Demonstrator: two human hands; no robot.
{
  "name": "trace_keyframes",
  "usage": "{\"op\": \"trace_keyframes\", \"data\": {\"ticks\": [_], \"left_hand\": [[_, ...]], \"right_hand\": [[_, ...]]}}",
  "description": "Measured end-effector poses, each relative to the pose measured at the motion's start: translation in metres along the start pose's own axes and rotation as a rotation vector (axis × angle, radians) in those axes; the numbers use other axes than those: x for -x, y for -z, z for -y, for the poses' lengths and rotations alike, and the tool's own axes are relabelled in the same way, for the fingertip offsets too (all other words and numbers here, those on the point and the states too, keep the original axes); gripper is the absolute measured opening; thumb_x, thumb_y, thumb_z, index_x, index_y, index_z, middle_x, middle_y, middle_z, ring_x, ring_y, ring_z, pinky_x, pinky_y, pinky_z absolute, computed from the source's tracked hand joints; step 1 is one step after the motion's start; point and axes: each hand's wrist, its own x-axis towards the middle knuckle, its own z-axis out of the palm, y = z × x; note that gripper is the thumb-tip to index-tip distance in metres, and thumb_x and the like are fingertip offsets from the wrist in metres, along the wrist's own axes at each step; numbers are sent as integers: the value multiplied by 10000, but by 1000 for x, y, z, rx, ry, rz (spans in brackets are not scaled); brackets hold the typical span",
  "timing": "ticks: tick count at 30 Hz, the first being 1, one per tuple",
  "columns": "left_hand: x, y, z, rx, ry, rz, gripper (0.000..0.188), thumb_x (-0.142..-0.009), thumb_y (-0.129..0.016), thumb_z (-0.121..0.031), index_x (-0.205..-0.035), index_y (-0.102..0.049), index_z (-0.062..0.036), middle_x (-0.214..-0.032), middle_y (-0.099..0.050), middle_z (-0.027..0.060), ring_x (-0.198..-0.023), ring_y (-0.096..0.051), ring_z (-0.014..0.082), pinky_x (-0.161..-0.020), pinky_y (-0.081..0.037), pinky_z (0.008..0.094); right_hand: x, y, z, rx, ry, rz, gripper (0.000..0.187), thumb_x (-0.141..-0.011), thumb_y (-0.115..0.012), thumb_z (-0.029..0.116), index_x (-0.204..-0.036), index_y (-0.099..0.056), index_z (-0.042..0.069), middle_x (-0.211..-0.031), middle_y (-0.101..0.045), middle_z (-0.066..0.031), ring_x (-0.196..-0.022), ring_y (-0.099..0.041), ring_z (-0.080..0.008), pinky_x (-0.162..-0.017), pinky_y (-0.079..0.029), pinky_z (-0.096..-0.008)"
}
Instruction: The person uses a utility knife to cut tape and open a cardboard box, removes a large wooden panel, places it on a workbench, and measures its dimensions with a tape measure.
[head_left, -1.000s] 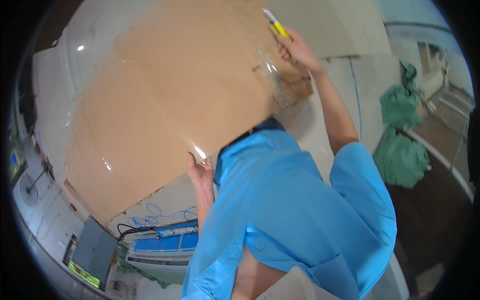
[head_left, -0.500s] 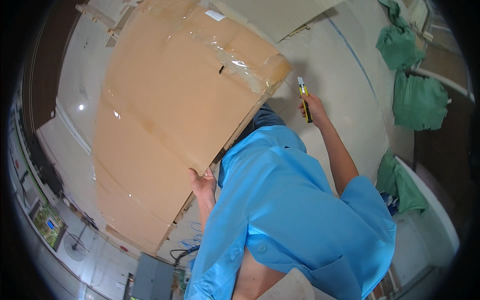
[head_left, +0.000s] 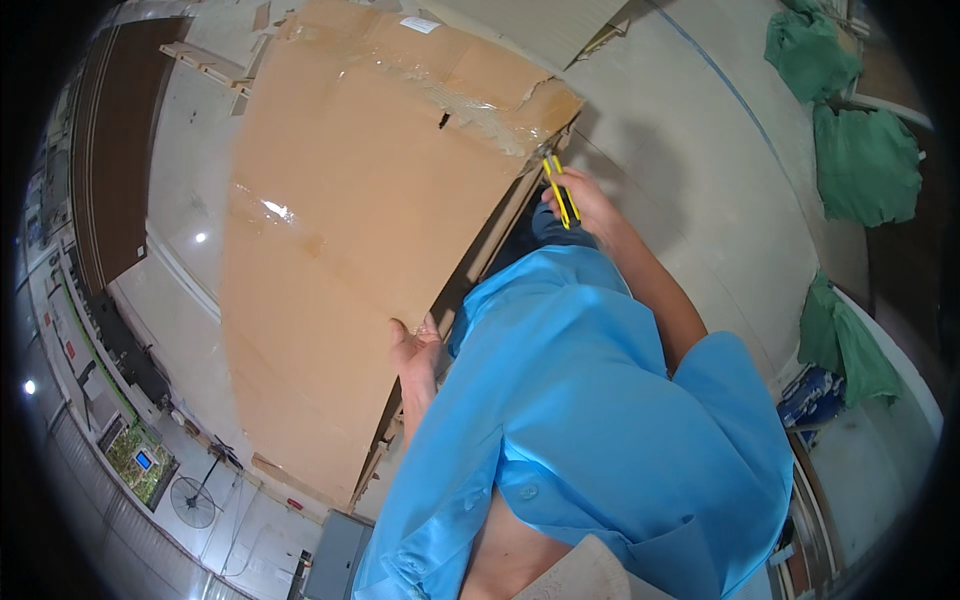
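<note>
One cardboard panel point(head_left: 335, 220) in the head view, before the blue shirt point(head_left: 600, 350); left hand point(head_left: 418, 352) half-open at its near edge, apparently to steady, whether gripping cannot tell; right hand point(head_left: 578, 197) wrapped around yellow cutter point(head_left: 561, 190) near taped corner point(head_left: 548, 108), pointed outward, presumably for safety.

Glare spots the cardboard point(head_left: 330, 270); soft shadow dims the floor point(head_left: 720, 250); fisheye bends the edges.
</note>
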Motion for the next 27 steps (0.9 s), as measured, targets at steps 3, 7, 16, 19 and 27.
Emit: {"op": "trace_keyframes", "data": {"ticks": [3,7,16,19,27], "left_hand": [[-8,10,1,-26,-4,70,345,-1002,-576,-334,-1181,-631,-44,-1156,-712,117,-1081,-683,282,-978,-553,439],[-30,31,6,-89,-121,61,312,-990,-603,-315,-1162,-637,-57,-1136,-714,101,-1050,-691,260,-949,-570,407],[-48,48,12,-61,-143,108,325,-978,-626,-298,-1148,-610,-22,-1120,-703,95,-1045,-679,244,-935,-577,383],[-44,46,14,-50,-136,105,347,-975,-630,-302,-1166,-595,-14,-1138,-692,105,-1059,-669,244,-950,-569,386],[-45,45,7,-107,-27,12,474,-998,-579,-382,-1241,-546,24,-1242,-640,164,-1110,-648,299,-996,-542,402]], "right_hand": [[12,-6,-5,428,-14,82,250,-994,-553,243,-1104,-556,19,-771,-645,-115,-558,-598,-160,-451,-491,-309],[37,-9,-6,975,240,-252,332,-982,-550,223,-1261,-511,49,-817,-664,-221,-690,-661,-363,-616,-537,-467],[-41,-88,32,1340,664,-229,483,-950,-550,234,-1421,-473,163,-1019,-671,-247,-973,-647,-442,-849,-510,-535],[-69,-109,38,1391,672,-243,502,-946,-552,243,-1440,-472,206,-1027,-660,-240,-994,-644,-425,-872,-509,-529],[-96,-139,21,1346,671,-316,511,-933,-586,232,-1434,-493,219,-1048,-662,-214,-1016,-643,-402,-885,-511,-507]]}}
